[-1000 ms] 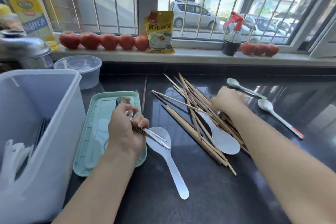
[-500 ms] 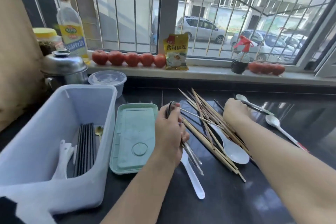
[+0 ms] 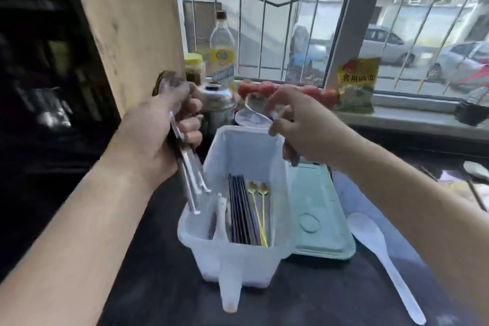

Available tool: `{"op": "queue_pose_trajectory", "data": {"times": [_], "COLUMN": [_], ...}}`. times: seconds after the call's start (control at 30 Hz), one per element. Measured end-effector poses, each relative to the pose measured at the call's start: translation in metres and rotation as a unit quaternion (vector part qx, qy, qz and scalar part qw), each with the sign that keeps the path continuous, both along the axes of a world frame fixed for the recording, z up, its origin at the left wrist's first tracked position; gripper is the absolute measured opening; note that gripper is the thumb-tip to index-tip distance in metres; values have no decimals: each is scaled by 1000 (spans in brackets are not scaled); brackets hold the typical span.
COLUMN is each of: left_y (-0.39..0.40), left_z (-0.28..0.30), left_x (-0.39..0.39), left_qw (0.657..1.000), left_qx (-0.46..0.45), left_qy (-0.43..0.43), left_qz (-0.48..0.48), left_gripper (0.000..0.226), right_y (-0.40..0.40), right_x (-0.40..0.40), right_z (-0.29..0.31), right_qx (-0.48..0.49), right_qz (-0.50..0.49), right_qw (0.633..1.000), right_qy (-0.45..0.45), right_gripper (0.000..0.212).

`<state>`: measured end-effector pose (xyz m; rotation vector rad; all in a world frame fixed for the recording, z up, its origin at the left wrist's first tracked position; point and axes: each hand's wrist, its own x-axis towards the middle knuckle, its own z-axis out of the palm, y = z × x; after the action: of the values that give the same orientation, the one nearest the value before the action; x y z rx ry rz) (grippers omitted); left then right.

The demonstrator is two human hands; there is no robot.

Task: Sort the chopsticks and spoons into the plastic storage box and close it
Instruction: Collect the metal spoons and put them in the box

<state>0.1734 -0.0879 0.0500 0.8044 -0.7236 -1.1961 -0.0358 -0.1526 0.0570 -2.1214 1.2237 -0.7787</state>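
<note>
A person's two hands work over a white plastic box at the centre of the frame, on a dark counter. The left hand, left of centre, has its fingers curled round a bundle of metal spoons, bowls up by the thumb and handles slanting down toward the box's left edge. The right hand, just right of centre and above the box's far rim, pinches a single metal spoon by its handle, bowl pointing left.

Inside the box lie dark chopsticks in the middle, two slim gold spoons to their right and a white spoon to their left. The view is blurred, so I cannot tell whether dividers separate them.

The metal spoons look stiff, smooth and fairly light; likely slippery against each other, so a bundle is best held around the handles near the bowls. They are not fragile, and should drop in handle first.

A pale green lid lies flat just right of the box, touching it. A large white plastic spoon lies at lower right, well clear of the lid. Another spoon shows at the right edge. Behind the box, in the upper middle, stand a clear tub, a metal pot, an oil bottle, a jar, tomatoes and a yellow packet on the sill. A wooden board leans at upper left.

The box's open top is unobstructed; the white spoon's handle juts over its near rim and may foul the lid.
</note>
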Motion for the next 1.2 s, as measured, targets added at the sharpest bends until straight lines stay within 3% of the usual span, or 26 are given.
{"op": "queue_pose_trajectory", "data": {"times": [0.2, 0.37, 0.47, 0.6, 0.67, 0.73, 0.8, 0.93, 1.07, 1.2], "left_y": [-50, -108, -128, -136, -131, -123, -117, -114, -106, -107], "left_z": [-64, -38, -35, -41, -38, -34, -33, -35, -32, -37], "left_x": [56, 32, 21, 14, 13, 12, 10, 0, 0, -7], "left_qw": [993, 993, 993, 992, 992, 990, 989, 986, 947, 965], "left_qx": [85, 62, 50, 60, 43, 22, 7, 12, 1, 21], "left_qy": [83, 45, 20, 49, 49, 49, 47, 86, 204, 165], "left_qz": [-5, -89, -104, -100, -107, -133, -142, -140, -249, -202], "left_gripper": [20, 24, 19, 17, 15, 17, 19, 24, 51, 29], "right_y": [4, -8, -11, -23, -28, -26, -21, -15, -19, -17], "right_x": [42, 65, 60, 50, 55, 63, 74, 90, 90, 90], "right_z": [-14, -27, -27, -21, -14, -11, -9, -13, -14, -20], "right_qx": [84, 66, 93, 77, 43, -1, -63, -146, -149, -194], "right_qz": [2, 1, -34, -157, -177, -170, -155, -136, -143, -113], "right_qw": [975, 919, 939, 983, 981, 975, 978, 980, 976, 951], "right_qy": [208, 389, 330, 66, -69, -146, -125, 1, 73, 214], "right_gripper": [27, 27, 26, 27, 29, 27, 26, 14, 31, 31]}}
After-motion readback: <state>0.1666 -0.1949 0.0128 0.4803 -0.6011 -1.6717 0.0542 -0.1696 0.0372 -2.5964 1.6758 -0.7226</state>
